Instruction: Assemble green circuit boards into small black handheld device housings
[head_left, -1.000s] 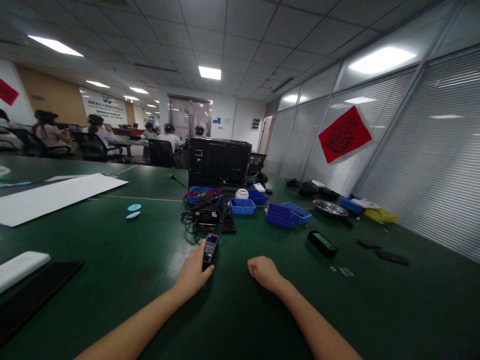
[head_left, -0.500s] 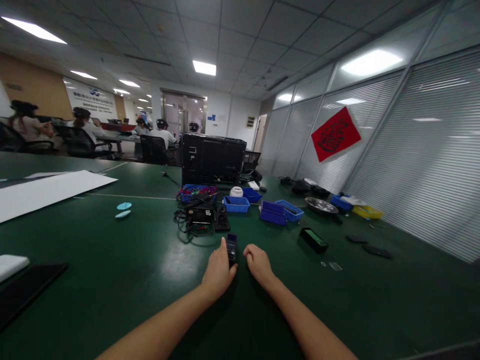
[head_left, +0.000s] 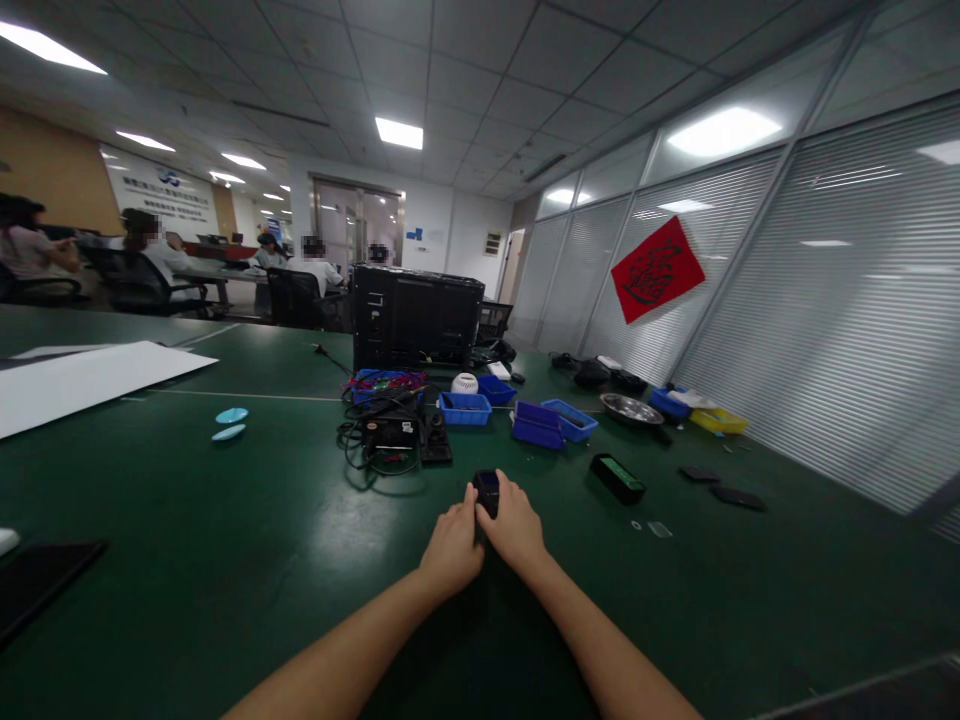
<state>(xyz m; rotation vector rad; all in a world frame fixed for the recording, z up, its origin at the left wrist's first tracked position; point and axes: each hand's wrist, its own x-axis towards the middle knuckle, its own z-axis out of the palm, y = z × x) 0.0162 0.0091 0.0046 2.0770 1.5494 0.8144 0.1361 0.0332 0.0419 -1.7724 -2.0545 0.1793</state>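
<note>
A black handheld device (head_left: 487, 483) with a small dark screen at its top end is between my two hands. My left hand (head_left: 453, 548) grips it from the left, the thumb along its side. My right hand (head_left: 517, 526) has closed on its right side, fingers by the screen end. Most of the body and its buttons are covered by my fingers. Just beyond it lie a black box with tangled cables (head_left: 391, 432) and a small black stand-like part (head_left: 436, 440).
On the green table (head_left: 300, 620) are blue trays (head_left: 464, 410), a baseball (head_left: 465, 384), a steel bowl (head_left: 631, 410) and a black case with a green panel (head_left: 617, 478). A large black appliance (head_left: 417, 318) stands behind. Light-blue discs (head_left: 231, 416) and white sheets (head_left: 97, 385) lie left.
My left hand has carried the device rightward to the middle. The right hand, earlier a loose fist apart from it, now holds its right side. The view has turned slightly right.
</note>
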